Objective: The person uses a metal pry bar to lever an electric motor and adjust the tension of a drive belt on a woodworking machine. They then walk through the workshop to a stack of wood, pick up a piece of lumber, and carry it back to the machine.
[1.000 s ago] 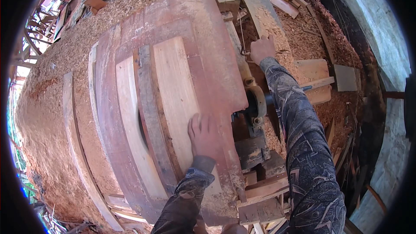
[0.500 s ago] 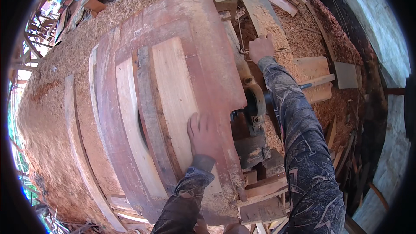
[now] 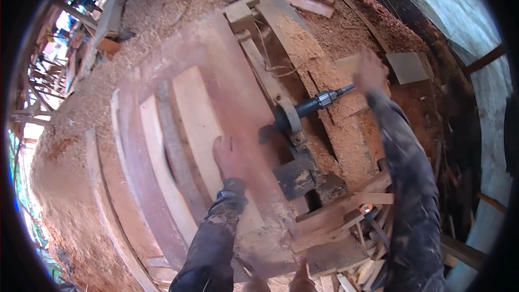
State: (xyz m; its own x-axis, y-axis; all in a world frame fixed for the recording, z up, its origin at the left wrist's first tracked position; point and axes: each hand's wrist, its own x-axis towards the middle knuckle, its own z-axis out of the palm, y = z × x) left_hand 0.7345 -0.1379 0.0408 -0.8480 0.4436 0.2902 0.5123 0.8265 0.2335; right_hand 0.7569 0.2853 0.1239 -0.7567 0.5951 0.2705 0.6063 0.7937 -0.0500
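Note:
My left hand (image 3: 234,158) lies flat on a worn reddish wooden tabletop (image 3: 246,97), fingers stretched out against the edge of a pale plank (image 3: 197,121). A darker weathered board (image 3: 181,140) and another light plank (image 3: 162,157) lie alongside, to the left. My right hand (image 3: 371,71) is out to the right, just past the tip of a black shaft with a ridged metal section (image 3: 324,99). Motion smears its fingers, so any grip is hidden. The shaft runs through a rounded bearing housing (image 3: 292,116) bolted beside the tabletop's right edge.
Wood shavings cover a rail (image 3: 294,32) right of the long gap. A thin cord (image 3: 264,43) hangs there. Offcuts and a tool with an orange part (image 3: 366,208) lie at lower right. A long board (image 3: 111,205) rests on sawdust at left. Bare feet (image 3: 301,282) show below.
My right hand has moved right, away from the cord by the gap, to beside the shaft's tip. The shaft now shows in full. My left hand stays flat on the tabletop; the whole view has shifted.

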